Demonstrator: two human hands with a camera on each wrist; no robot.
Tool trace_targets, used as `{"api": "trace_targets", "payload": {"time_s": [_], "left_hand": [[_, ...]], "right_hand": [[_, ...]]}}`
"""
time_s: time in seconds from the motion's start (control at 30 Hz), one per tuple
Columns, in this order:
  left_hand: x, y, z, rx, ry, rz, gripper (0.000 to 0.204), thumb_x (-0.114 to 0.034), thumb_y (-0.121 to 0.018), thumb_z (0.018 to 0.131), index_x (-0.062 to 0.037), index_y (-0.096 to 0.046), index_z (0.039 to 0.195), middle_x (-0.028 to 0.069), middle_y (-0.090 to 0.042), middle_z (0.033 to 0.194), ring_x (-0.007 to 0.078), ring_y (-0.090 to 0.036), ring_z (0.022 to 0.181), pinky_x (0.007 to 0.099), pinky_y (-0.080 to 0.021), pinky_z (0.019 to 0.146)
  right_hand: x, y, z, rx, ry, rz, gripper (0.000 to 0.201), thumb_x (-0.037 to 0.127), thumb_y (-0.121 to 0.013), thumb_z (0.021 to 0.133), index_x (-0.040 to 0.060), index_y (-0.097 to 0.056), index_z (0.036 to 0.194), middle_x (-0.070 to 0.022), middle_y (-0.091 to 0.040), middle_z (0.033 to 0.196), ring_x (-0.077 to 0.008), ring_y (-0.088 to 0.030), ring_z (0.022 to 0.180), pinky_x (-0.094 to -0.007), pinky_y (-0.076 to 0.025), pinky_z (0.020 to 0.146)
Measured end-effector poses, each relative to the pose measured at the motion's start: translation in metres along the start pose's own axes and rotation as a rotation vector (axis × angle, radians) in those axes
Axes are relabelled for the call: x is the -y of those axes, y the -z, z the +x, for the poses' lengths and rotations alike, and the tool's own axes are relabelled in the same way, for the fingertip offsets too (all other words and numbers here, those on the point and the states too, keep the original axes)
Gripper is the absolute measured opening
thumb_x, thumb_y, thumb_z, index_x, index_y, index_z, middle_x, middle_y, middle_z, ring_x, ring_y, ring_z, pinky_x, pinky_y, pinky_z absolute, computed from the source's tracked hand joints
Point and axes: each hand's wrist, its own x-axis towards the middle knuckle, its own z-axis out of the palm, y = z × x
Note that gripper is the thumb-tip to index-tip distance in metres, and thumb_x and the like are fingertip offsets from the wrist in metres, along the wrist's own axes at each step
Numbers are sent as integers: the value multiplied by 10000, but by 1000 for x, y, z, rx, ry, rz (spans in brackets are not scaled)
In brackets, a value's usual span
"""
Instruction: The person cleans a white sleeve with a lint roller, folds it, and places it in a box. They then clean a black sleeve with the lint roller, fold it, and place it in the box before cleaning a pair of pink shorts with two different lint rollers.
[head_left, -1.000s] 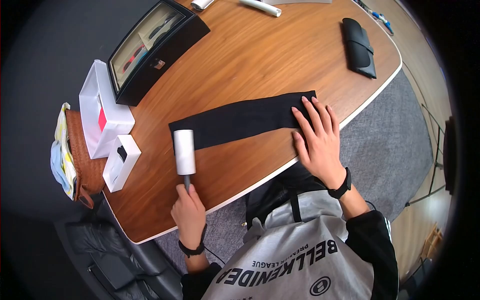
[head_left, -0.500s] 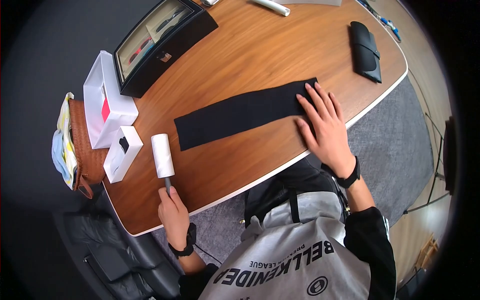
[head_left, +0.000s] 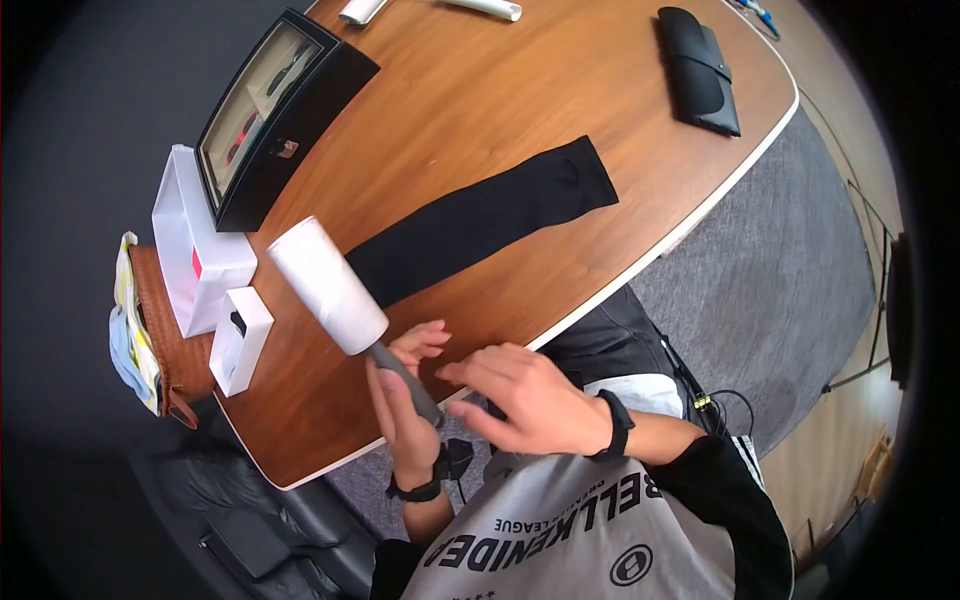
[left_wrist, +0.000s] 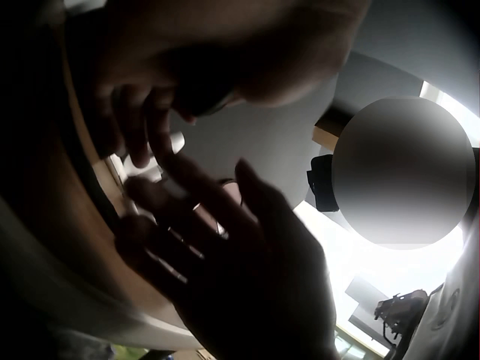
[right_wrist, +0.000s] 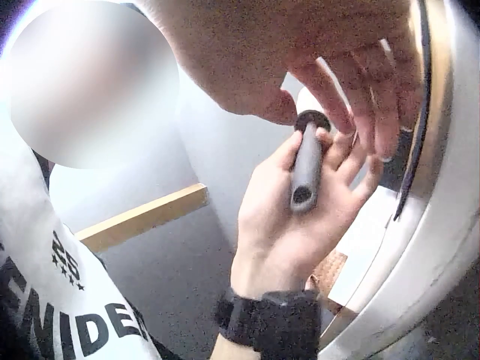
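My left hand (head_left: 408, 410) grips the grey handle (right_wrist: 306, 174) of a lint roller, thumb along it and several fingers loosely spread. Its white roll (head_left: 328, 287) is raised toward the head camera and overlaps one end of a long black piece of cloth (head_left: 480, 222). That cloth lies flat across the wooden table. Close beside the handle's lower end is my right hand (head_left: 535, 402), palm down with relaxed fingers and nothing held. In the left wrist view, the right hand (left_wrist: 247, 262) appears dark with its fingers spread.
A black glass-topped case (head_left: 285, 120) stands at the back left. Beside it are a large white box (head_left: 225, 262), a small white box (head_left: 262, 318) and a brown woven basket (head_left: 180, 320) with cloths. A black pouch (head_left: 697, 75) lies at the far right.
My right hand has lifted off the black cloth and moved left to the roller's handle. The left hand has raised and tilted the lint roller, bringing it toward my body.
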Motion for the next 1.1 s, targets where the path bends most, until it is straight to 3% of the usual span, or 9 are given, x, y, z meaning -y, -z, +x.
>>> {"api": "trace_targets", "payload": {"time_s": [0.1, 0.27, 0.37, 0.43, 0.53, 0.6, 0.67, 0.77, 1.1], "left_hand": [[5, -20, 2, 48, 75, -104, 495, -476, -294, 1148, -16, -454, 1239, 277, -612, 1383, 280, -605, 1181, 395, -453, 1006], [10, -37, -6, 83, 103, -153, 477, -453, -228, 1153, -47, -472, 1201, 307, -588, 1386, 319, -595, 1212, 414, -465, 1039], [2, -34, -4, 98, 139, -100, 497, -434, -255, 1155, -9, -493, 1257, 292, -597, 1377, 298, -591, 1228, 406, -461, 1054], [9, -16, -2, 186, 71, 151, 486, -379, -306, 1156, 30, -526, 1296, 250, -614, 1367, 281, -585, 1252, 405, -452, 1072], [17, 4, -3, -19, -28, 431, 308, -180, -512, 1093, 45, -585, 1289, 212, -626, 1374, 325, -597, 1269, 441, -454, 1077], [21, 22, 1, -28, -124, 849, 387, -177, -552, 1064, 32, -541, 1389, 232, -543, 1484, 423, -489, 1408, 520, -362, 1171], [29, 35, 1, -14, -75, 1073, 480, -213, -557, 1064, 20, -497, 1479, 244, -448, 1589, 427, -357, 1522, 546, -284, 1222], [36, 42, 3, 61, -41, 1156, 564, -257, -550, 1068, 12, -436, 1551, 250, -359, 1657, 413, -271, 1573, 572, -232, 1248], [36, 49, -16, -4, 10, 1220, 617, -314, -534, 1078, -2, -391, 1591, 226, -366, 1665, 392, -287, 1574, 577, -215, 1260]], "right_hand": [[4, -6, -5, 0, -86, 93, 265, 213, -708, 951, -5, -639, 1085, -149, -648, 835, -352, -668, 799, -431, -530, 721], [1, -5, -12, 46, -384, 479, 278, 146, -637, 986, -20, -538, 1185, -155, -663, 762, -368, -667, 657, -418, -533, 616], [-4, -11, -14, -22, -320, 470, 299, 135, -639, 1002, -16, -509, 1225, -116, -642, 698, -263, -629, 569, -361, -493, 563], [-5, -11, -17, -48, -328, 470, 285, 131, -647, 1008, -6, -513, 1219, -93, -626, 676, -213, -605, 551, -341, -473, 552], [-10, -9, -25, -96, -428, 474, 259, 119, -650, 1024, 13, -504, 1209, -56, -601, 661, -129, -533, 553, -300, -424, 542], [-8, -1, -27, -57, -488, 378, 243, 111, -640, 1038, 18, -489, 1204, -38, -587, 659, -104, -497, 562, -289, -397, 536], [-11, -6, -34, -52, -493, 360, 263, 116, -643, 1043, 13, -474, 1217, -34, -565, 650, -105, -476, 555, -293, -382, 535], [-13, -15, -40, -65, -521, 424, 261, 115, -637, 1052, 9, -469, 1220, -31, -539, 638, -108, -453, 547, -298, -367, 535], [-15, -21, -46, -51, -540, 311, 278, 124, -653, 1043, 5, -476, 1222, -37, -528, 619, -123, -454, 518, -316, -358, 515]]}}
